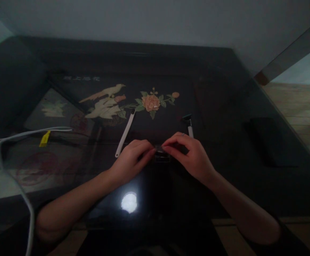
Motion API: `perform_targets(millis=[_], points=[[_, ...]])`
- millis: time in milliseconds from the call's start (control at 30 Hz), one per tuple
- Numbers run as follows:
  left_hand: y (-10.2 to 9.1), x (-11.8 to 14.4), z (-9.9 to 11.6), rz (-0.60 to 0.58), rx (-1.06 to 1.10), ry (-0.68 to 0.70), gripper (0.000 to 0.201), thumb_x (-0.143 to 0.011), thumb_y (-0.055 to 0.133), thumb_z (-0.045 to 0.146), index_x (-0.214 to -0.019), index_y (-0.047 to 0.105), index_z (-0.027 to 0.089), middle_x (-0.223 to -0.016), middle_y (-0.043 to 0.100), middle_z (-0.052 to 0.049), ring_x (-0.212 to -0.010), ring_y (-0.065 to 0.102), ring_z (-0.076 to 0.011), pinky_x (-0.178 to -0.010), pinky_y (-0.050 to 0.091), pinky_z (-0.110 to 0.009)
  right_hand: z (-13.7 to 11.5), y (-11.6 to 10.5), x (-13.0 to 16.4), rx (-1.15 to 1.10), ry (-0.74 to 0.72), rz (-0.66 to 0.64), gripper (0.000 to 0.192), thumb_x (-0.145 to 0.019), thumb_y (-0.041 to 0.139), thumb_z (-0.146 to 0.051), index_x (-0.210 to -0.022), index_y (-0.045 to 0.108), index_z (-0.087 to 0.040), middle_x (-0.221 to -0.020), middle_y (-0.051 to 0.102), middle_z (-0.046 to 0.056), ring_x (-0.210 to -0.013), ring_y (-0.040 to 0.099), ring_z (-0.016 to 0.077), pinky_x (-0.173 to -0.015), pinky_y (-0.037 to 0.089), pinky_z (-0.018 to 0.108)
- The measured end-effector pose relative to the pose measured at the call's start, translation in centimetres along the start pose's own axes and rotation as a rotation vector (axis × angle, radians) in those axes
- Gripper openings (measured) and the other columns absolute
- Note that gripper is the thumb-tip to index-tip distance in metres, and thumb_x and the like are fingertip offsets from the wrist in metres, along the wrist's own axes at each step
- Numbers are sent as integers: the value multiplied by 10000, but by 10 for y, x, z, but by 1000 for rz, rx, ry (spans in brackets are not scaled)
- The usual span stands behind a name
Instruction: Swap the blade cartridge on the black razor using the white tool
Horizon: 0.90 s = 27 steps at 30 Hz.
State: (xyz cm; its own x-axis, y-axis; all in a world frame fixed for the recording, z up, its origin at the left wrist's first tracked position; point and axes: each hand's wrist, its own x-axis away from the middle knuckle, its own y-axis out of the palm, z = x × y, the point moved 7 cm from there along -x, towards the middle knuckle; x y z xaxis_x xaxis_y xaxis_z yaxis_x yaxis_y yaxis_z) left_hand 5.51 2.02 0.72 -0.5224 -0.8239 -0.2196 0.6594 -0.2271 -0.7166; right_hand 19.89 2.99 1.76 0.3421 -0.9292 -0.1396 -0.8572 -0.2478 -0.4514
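My left hand (132, 160) and my right hand (189, 154) meet over the dark glossy table (224, 199). Both pinch a small clear piece (159, 149) between their fingertips; it is too small and dim to tell what it is. A ring sits on a finger of my right hand. A razor (188, 122) with a dark head and pale handle lies just behind my right hand, partly hidden by it. A long white handle (125, 133) lies slanted beside my left hand, not touched.
A white cable (16, 170) with a yellow tag (44, 138) runs along the left side. A dark flat object (271, 140) lies at the right. The tabletop has an inlaid bird and flower picture (133, 101). A lamp's reflection (129, 202) shines near the front edge.
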Motion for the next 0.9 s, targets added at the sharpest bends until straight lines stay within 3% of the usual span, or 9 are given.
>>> perform_targets(millis=[533,800,900], points=[[2,1,2,35,-10,14,260,-967,411,197,-741,538,179,-680,582,-6,-655,557,-156,-628,409,-268,2,12,1,-5,4,-55,76,-850,691,-155,-784,661,-176,-752,599,2,-680,562,143,-611,421,264],[0,2,-7,43,38,-67,200,-981,418,212,-935,608,167,-858,661,-39,-815,620,-179,-740,456,-287,2,-8,-4,131,-43,73,116,-863,665,-133,-759,651,-181,-761,637,21,-739,602,170,-693,450,300],[0,1,-9,57,38,-71,160,-967,446,188,-975,604,165,-904,653,-45,-857,617,-185,-777,468,-304,6,-7,-5,235,-61,61,124,-845,678,-104,-749,647,-177,-764,633,21,-767,602,178,-716,452,308]])
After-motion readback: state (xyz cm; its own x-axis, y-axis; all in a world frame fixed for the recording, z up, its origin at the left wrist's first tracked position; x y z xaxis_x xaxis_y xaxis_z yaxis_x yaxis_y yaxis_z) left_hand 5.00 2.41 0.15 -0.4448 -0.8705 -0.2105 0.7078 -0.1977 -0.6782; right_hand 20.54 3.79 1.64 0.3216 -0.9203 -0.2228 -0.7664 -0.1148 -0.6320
